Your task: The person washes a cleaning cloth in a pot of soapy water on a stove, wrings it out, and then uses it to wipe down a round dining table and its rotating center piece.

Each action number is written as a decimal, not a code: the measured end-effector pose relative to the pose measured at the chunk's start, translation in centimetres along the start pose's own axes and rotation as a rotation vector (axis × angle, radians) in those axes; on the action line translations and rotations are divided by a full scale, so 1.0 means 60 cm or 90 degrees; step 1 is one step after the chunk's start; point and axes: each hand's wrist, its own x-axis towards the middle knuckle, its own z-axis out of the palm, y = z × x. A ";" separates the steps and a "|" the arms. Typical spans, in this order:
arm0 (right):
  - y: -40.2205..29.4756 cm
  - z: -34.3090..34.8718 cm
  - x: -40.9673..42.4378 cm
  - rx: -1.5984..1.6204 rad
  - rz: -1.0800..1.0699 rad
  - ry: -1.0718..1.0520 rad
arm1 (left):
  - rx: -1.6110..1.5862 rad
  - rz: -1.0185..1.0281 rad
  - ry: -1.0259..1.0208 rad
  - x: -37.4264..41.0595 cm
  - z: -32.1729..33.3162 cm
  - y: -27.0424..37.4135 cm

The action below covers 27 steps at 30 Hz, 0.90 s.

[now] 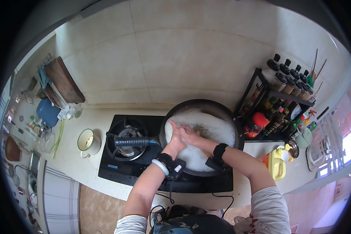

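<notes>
A large dark wok [240, 140] full of white foam [199, 158] sits on the right side of a black gas stove [111, 172]. My left hand [176, 142] is over the foam at the wok's left side, with its thumb spread. Pressed against it is my right hand [190, 135], reaching in from the right. Whether anything lies between the two hands is hidden. Beside them, a gap in the suds shows murky liquid [204, 130]. The wok's black ribbed handle [131, 141] points left across the other burner [128, 150].
An enamel mug [89, 143] stands left of the stove. To the right are a black rack [276, 95] of spice jars and bottles and a yellow pump jug [278, 166]. A wooden cutting board [65, 80] leans on the wall. Cables [229, 201] hang at the counter's front edge.
</notes>
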 end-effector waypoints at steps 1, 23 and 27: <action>-0.005 -0.016 -0.001 -0.214 -0.011 -0.042 | -0.002 -0.010 -0.005 -0.009 0.004 -0.001; 0.085 0.050 0.023 0.196 0.009 0.132 | 0.011 0.025 -0.030 0.003 0.027 -0.031; 0.036 -0.035 -0.002 -0.015 0.156 0.049 | 0.152 -0.166 -0.055 -0.009 0.007 0.000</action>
